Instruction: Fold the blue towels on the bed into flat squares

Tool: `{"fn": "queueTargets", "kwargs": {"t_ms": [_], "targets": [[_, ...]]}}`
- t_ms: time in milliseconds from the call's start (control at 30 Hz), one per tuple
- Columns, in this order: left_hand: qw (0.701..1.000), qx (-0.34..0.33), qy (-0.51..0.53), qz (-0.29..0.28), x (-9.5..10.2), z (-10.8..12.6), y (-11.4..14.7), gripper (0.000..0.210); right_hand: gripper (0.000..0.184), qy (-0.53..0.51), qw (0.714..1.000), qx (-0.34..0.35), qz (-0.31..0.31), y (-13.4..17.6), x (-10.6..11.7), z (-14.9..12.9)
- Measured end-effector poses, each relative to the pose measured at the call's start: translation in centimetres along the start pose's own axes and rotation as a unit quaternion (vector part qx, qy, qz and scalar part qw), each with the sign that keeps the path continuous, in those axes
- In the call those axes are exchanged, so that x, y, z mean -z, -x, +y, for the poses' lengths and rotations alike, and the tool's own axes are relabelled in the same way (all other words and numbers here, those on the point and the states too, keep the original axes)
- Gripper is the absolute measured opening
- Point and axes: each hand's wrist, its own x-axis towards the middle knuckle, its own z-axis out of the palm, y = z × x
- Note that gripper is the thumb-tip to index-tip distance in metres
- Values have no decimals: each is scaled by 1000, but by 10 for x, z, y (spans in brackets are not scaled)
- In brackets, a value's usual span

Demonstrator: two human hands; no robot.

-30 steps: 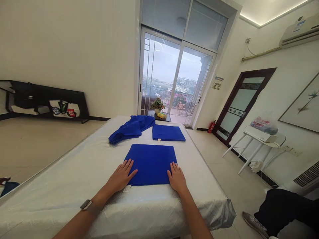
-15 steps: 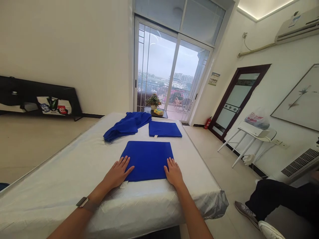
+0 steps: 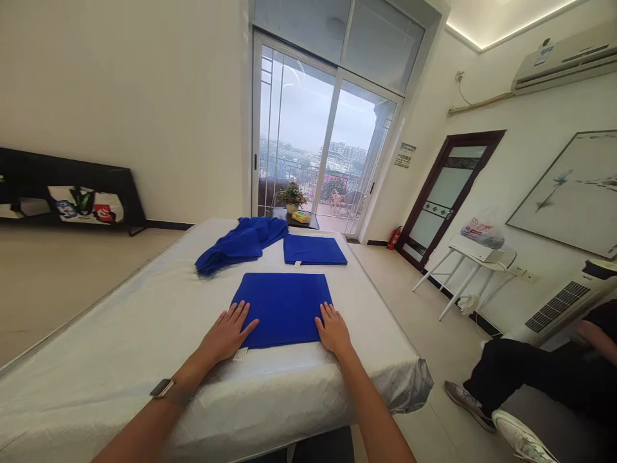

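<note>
A neatly folded blue cloth point(image 3: 284, 308) lies flat near the front of the white-covered table point(image 3: 168, 321). My left hand point(image 3: 230, 329) rests on its left edge, palm down with the fingers spread. On the opposite edge lies my right hand point(image 3: 332, 328), also flat, fingers stretched out. A small white label point(image 3: 240, 354) pokes out from the cloth's near left corner. Behind it is a second folded blue cloth point(image 3: 315, 249), with a white tag at its front edge. To the left of that one, a loose heap of blue cloth point(image 3: 236, 247) is bunched up.
Beyond the table's far end, a small dark table holds a potted plant point(image 3: 292, 196) and a yellow packet point(image 3: 301, 217). A seated person's legs point(image 3: 506, 379) are close to the table's right side. A white side table point(image 3: 475, 247) with a plastic bag stands by the right wall.
The camera view has shifted slightly to the right, showing more of the seated person. Both hands stay in place on the folded cloth, which looks unchanged.
</note>
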Motion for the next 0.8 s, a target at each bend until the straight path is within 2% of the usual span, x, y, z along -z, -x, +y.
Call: {"fn": "queueTargets", "kwargs": {"t_ms": [233, 433, 800], "targets": [[999, -24, -12, 25, -5, -3, 0, 64, 60, 3, 1000, -2, 11, -1, -1, 0], [999, -21, -24, 13, -3, -4, 2, 65, 60, 3, 1000, 2, 17, -1, -2, 0], [995, -81, -37, 47, 3, -5, 12, 58, 60, -9, 1000, 0, 8, -2, -4, 1]]}}
